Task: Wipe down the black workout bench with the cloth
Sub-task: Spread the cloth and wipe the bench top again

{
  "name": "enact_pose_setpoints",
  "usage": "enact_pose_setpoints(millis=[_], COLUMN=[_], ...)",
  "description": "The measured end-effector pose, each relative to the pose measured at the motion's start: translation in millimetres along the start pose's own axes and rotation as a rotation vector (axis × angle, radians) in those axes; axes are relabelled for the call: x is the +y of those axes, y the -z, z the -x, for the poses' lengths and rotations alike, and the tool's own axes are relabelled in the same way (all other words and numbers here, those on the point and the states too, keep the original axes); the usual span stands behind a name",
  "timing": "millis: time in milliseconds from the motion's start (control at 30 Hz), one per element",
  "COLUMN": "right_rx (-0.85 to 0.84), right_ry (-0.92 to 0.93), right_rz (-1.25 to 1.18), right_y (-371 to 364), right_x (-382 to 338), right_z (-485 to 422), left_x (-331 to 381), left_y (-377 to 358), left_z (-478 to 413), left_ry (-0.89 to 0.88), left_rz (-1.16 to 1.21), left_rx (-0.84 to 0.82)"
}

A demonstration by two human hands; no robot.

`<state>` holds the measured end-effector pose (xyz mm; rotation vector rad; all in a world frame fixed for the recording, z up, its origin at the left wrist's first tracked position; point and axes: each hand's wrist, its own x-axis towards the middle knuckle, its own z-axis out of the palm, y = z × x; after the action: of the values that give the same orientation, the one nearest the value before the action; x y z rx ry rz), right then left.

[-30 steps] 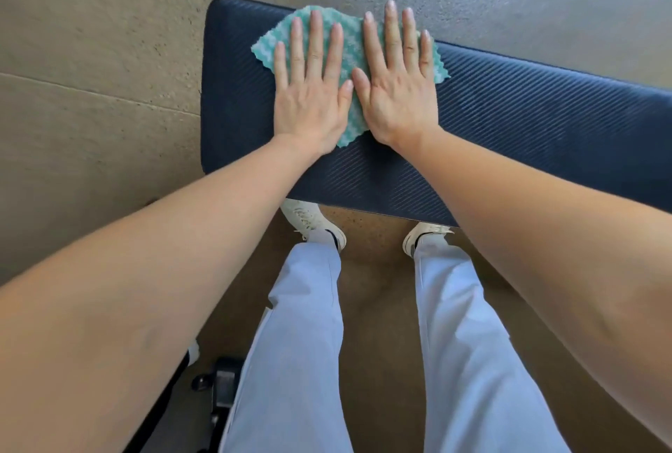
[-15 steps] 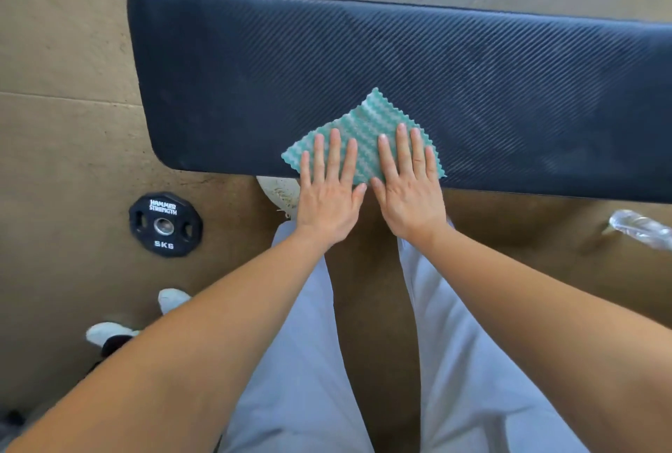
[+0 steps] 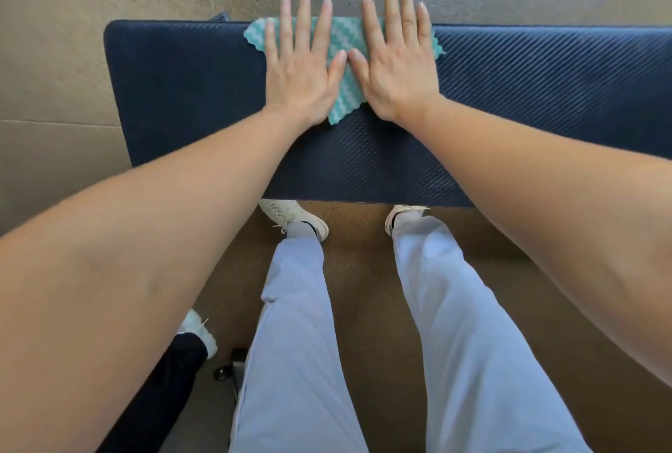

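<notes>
2 hands down flat on the cloth (image 3: 345, 34): my left hand (image 3: 302, 78) and right hand (image 3: 396, 70), fingers straight and spread, palms down, gripping nothing, only pressing. The cloth lies at the far edge of the black bench (image 3: 545, 88), toward its left end, pinned under both palms. 1 corner pokes out toward me between my wrists. My fingertips overhang the far edge. The cloth looks thin, soft, light and floppy, so it will likely bunch or slip if pressure drops. Best hold is flat palms over its middle, not a pinch. The bench pad is ribbed and looks firm, probably grippy and heavy enough to stay put.
</notes>
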<state>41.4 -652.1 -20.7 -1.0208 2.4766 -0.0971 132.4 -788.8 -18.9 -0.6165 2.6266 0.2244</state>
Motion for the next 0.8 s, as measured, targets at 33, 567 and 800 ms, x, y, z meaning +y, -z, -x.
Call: enact_pose_setpoints(millis=[33,567,800], right_rx=[-0.001,-0.114,-0.168], right_ry=[-0.011,-0.014,-0.137], right_rz=[-0.007,0.009,-0.067], right_y=[1.6,-47.9,-45.3], right_x=[2.2,65.3,67.8], right_z=[-3.2,193.2,207.5], left_x=[5.8,116.3,121.1], left_y=[0.9,-70.6,-64.9], left_z=[-4.9,167.0,157.8], left_ry=[0.020,-0.078,-0.140], left_rz=[-0.006,-0.035,-0.033], left_rx=[0.005,-0.202,-0.243])
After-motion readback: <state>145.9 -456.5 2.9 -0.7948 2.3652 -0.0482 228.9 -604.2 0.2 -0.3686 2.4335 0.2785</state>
